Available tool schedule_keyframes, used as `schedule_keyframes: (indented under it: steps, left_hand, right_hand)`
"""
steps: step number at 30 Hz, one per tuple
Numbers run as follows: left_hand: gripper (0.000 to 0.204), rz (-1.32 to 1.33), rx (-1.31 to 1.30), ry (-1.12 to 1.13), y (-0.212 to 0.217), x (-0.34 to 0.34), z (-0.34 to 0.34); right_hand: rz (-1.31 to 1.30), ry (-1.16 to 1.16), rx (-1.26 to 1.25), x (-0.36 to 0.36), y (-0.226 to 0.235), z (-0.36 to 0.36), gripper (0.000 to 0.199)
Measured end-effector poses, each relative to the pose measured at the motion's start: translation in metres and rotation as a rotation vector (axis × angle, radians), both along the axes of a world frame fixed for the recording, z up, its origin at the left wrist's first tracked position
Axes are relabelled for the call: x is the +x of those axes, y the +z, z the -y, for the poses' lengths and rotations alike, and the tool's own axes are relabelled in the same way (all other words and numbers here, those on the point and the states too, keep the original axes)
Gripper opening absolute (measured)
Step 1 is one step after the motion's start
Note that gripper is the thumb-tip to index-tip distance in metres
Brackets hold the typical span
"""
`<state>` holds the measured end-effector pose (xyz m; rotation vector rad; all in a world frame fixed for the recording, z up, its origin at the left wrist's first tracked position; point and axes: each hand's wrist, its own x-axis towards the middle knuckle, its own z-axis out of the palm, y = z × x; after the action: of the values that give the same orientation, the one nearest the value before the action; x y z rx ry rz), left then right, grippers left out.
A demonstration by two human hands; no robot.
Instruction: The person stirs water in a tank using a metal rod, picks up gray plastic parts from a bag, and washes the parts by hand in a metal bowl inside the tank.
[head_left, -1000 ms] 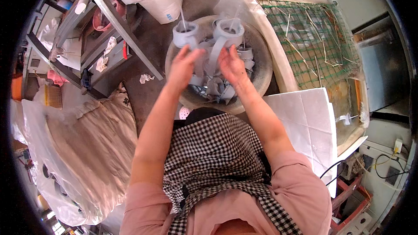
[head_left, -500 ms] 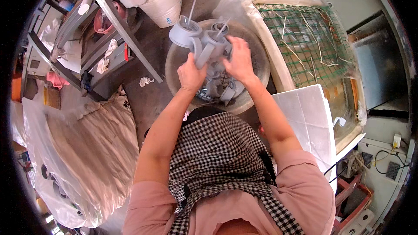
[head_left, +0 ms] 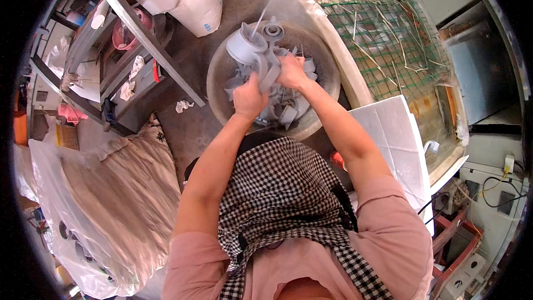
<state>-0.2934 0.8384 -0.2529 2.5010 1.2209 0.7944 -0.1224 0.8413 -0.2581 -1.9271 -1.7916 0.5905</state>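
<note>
Over a round grey tub (head_left: 218, 99), my left hand (head_left: 251, 99) is closed on a light grey moulded plastic part (head_left: 244, 47). The part has a wide ring at its far end, with a thin sprue stick rising out of it, and curved arms running down to my fingers. My right hand (head_left: 291, 71) is closed beside it at the curved arms; its fingertips are partly hidden. More loose grey plastic parts (head_left: 288, 112) lie in the tub below, and a smaller ringed piece (head_left: 272, 30) shows just beyond my hands.
To the right stands a padded frame with green netting (head_left: 383, 44) and thin sticks on it. A white sheet (head_left: 388, 133) lies beside my right arm. At left are a metal rack (head_left: 144, 33) and a plastic-covered sack (head_left: 105, 200); white sacks (head_left: 194, 3) stand at the back.
My right hand has moved in and down, its fingers closing beside the curved arms. The ringed pieces have shifted and turned, and more of the heap in the tub shows.
</note>
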Motion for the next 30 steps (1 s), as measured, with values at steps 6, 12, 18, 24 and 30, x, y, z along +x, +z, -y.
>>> schedule_keyframes:
  steps: [6, 12, 18, 24, 30]
  left_hand:
    - [0.043, -0.039, -0.046, 0.02, -0.006, -0.004, -0.004]
    - [0.047, -0.153, -0.09, -0.073, -0.007, 0.005, -0.003]
    - [0.056, -0.118, -0.023, -0.08, -0.006, 0.001, -0.001]
    - [0.061, -0.141, -0.076, -0.052, -0.014, -0.001, -0.001]
    - [0.053, 0.004, -0.3, 0.054, -0.025, 0.011, -0.008]
  right_hand:
    - [0.076, -0.169, -0.028, 0.012, 0.02, -0.005, 0.033]
    - [-0.133, -0.03, 0.278, -0.016, 0.034, -0.029, 0.06]
    - [-0.026, -0.016, 0.2, -0.032, 0.027, -0.036, 0.074]
    - [-0.031, 0.021, 0.018, -0.025, 0.027, -0.047, 0.072]
    - [-0.201, -0.128, 0.305, -0.011, 0.016, -0.036, 0.062]
